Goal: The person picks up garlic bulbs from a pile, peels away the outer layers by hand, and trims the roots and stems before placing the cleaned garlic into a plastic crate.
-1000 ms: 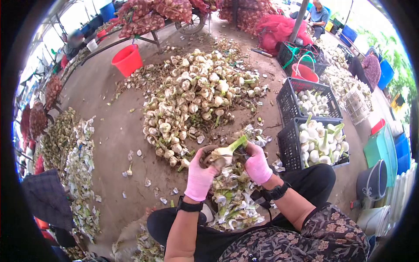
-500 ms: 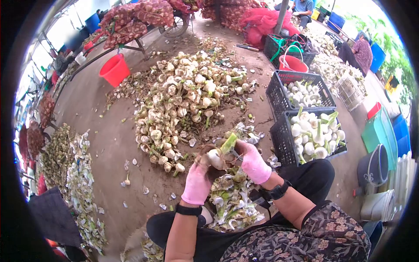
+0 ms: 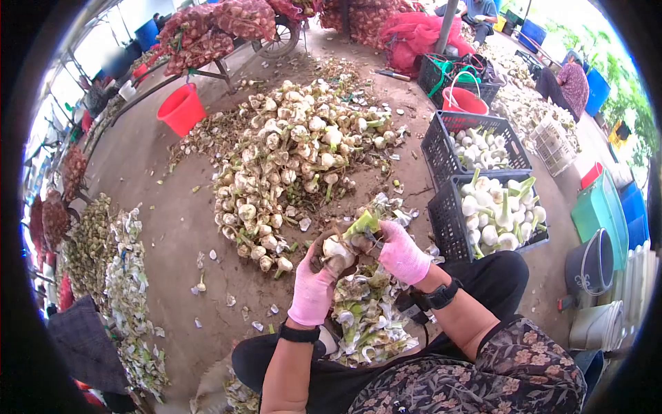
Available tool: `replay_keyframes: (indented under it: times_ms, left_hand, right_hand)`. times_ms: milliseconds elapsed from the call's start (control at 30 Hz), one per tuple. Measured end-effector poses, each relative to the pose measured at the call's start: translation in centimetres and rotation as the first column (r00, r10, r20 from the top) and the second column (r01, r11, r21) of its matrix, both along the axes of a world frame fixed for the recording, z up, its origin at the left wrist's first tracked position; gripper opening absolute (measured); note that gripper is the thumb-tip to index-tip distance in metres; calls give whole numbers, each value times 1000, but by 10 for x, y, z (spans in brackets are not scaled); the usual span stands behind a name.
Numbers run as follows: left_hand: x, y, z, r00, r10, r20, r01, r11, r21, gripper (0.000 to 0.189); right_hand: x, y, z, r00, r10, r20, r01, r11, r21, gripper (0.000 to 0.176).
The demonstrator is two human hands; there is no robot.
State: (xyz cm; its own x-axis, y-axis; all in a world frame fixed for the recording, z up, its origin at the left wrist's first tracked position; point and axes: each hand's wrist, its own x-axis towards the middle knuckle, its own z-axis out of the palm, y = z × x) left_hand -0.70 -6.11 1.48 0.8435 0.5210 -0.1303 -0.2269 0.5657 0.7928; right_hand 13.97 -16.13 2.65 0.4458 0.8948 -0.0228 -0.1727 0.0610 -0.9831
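Observation:
My left hand (image 3: 314, 283), in a pink glove with darkened fingers, is closed around a garlic bulb (image 3: 335, 250). My right hand (image 3: 401, 254), gloved the same way, pinches at the bulb's green stem (image 3: 365, 223) and loose outer skin. Both hands are near each other, above a heap of peeled skins and leaves (image 3: 372, 317) between my legs. Beyond them a large pile of unpeeled garlic bulbs (image 3: 289, 152) lies on the floor. To the right, a black crate (image 3: 452, 231) holds clean white bulbs, with another black crate (image 3: 434, 155) of white bulbs behind it.
A red bucket (image 3: 181, 110) stands behind the pile at left, another red bucket (image 3: 466, 101) behind the crates. Buckets and tubs (image 3: 589, 262) line the right side. Net sacks (image 3: 241, 21) are at the back. Two people (image 3: 574, 83) sit at the upper right.
My left fingers have shifted up and around the bulb, with the thumb now across its front. My right hand has moved slightly, still at the stem.

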Motion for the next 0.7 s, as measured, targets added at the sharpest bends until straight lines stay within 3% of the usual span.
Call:
replay_keyframes:
  times_ms: [67, 133, 200, 233, 267, 333, 367, 433, 500, 567, 633, 700]
  left_hand:
    - [0, 0, 3, 1000, -22, 8, 23, 999, -36, 50]
    - [-1, 4, -2, 999, -46, 16, 47, 996, -71, 48]
    - [0, 13, -25, 985, -149, 85, 169, 931, -325, 45]
    - [4, 11, -29, 985, -151, 84, 170, 930, -325, 45]
    - [10, 7, -31, 998, -50, 31, 50, 999, 1, 41]
    - [16, -6, -10, 978, 114, -174, -60, 956, 288, 40]
    - [16, -17, 4, 985, 140, -97, -84, 897, 433, 46]
    - [19, -14, -1, 966, 256, -36, -210, 858, 468, 67]
    - [14, -9, 5, 956, 290, -49, -259, 908, 329, 61]
    - [8, 1, -1, 963, 264, -50, -241, 932, 271, 51]
    - [3, 3, -2, 994, 108, 25, -106, 992, -72, 42]
    - [2, 1, -6, 999, -11, -35, 4, 980, -197, 38]
  right_hand:
    - [1, -1, -2, 1000, 2, 10, -2, 1000, 9, 20]
    - [1, -2, 1, 954, -56, 294, 57, 998, 5, 18]
    - [-1, -2, -3, 920, -113, 375, 133, 991, -29, 18]
    - [-2, -3, -6, 876, -163, 455, 211, 976, -56, 17]
    - [-3, -2, -12, 876, -164, 454, 212, 976, -56, 17]
    - [-4, 1, -26, 951, -278, 135, 290, 954, -73, 18]
    - [-3, 2, -31, 951, -281, 132, 291, 954, -69, 18]
    - [-3, 3, -34, 958, -286, 27, 287, 958, -14, 17]
    - [-5, 4, -29, 956, -278, 94, 278, 961, 15, 20]
    - [-5, 0, -9, 837, -209, 505, 252, 968, -16, 27]
    - [5, 4, -16, 839, -260, 478, 280, 959, 31, 29]
    - [20, 9, -10, 698, -185, 692, 331, 940, -83, 30]
